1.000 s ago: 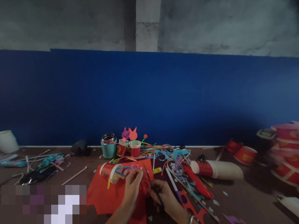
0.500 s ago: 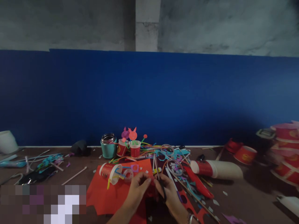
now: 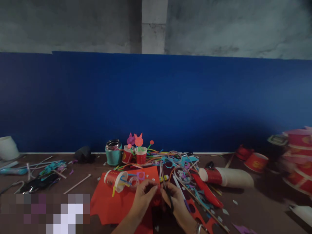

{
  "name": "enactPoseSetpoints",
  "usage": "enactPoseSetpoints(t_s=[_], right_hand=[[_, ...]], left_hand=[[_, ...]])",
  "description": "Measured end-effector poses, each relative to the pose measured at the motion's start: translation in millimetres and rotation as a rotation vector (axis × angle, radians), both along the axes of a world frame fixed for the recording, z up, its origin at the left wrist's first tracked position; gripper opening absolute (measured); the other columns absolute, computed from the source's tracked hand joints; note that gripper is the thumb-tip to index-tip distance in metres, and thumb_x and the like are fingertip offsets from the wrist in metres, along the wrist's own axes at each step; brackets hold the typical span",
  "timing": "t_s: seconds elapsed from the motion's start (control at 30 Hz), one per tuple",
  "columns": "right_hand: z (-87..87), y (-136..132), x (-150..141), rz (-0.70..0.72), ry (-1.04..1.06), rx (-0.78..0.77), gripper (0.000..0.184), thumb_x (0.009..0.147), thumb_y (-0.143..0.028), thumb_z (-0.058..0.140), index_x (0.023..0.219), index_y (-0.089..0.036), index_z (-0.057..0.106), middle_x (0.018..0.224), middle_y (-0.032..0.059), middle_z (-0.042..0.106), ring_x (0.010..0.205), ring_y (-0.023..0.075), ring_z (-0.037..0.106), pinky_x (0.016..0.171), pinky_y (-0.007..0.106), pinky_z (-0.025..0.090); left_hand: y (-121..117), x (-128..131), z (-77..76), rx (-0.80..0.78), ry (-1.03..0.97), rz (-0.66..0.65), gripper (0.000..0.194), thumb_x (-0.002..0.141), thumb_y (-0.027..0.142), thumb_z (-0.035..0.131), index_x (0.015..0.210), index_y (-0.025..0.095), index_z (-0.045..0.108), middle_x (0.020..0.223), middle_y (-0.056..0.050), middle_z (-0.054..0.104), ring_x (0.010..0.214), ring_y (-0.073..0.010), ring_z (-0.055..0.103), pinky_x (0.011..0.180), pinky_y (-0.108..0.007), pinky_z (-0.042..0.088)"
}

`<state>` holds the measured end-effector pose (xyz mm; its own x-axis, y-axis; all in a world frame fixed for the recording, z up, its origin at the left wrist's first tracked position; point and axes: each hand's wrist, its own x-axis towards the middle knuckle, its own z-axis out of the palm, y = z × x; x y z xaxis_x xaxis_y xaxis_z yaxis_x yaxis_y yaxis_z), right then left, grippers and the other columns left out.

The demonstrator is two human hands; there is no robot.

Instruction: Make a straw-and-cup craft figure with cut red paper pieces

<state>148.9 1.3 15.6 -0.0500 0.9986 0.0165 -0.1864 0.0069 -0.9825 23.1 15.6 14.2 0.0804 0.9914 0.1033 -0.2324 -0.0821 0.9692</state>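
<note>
My left hand (image 3: 145,194) is closed in a pinch over the red paper sheet (image 3: 109,206), with a small red piece of paper (image 3: 159,192) at its fingertips, mostly hidden by the fingers. Close beside it, my right hand (image 3: 175,197) is closed round black-handled scissors (image 3: 168,195). Their blades point up and away from me. A red and white paper cup (image 3: 112,178) with coloured straws in it lies tipped on the sheet, next to a clear tape roll (image 3: 134,182).
A teal metal jar (image 3: 113,156) and a paper cup with a red cat-shaped cutout (image 3: 138,141) stand behind. Right of my hands are paper scraps, sticks, a red pouch (image 3: 208,191) and a lying stack of cups (image 3: 226,177). More red cups (image 3: 298,156) are stacked far right.
</note>
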Motion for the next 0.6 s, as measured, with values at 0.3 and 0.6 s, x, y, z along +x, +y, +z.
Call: enactPoseSetpoints(t_s=[0.3, 0.6], right_hand=[[-4.6, 3.7, -0.6, -0.005, 0.029, -0.013, 0.036, 0.054, -0.043, 0.074, 0.061, -0.016, 0.05, 0.037, -0.0098, 0.042, 0.027, 0.0037, 0.036, 0.028, 0.014, 0.033], [0.3, -0.1, -0.7, 0.029, -0.033, 0.012, 0.037, 0.062, -0.049, 0.068, 0.068, -0.016, 0.053, 0.04, -0.0088, 0.044, 0.03, 0.0046, 0.039, 0.031, 0.015, 0.032]], left_hand=[[0.3, 0.0, -4.1, 0.001, -0.023, -0.015, 0.023, 0.062, 0.035, 0.07, 0.074, 0.015, 0.063, 0.062, 0.001, 0.061, 0.058, -0.0123, 0.053, 0.057, -0.023, 0.04], [1.1, -2.8, 0.5, -0.01, -0.024, 0.13, 0.022, 0.062, 0.036, 0.069, 0.066, 0.015, 0.064, 0.059, 0.001, 0.061, 0.057, -0.0123, 0.053, 0.057, -0.022, 0.04]])
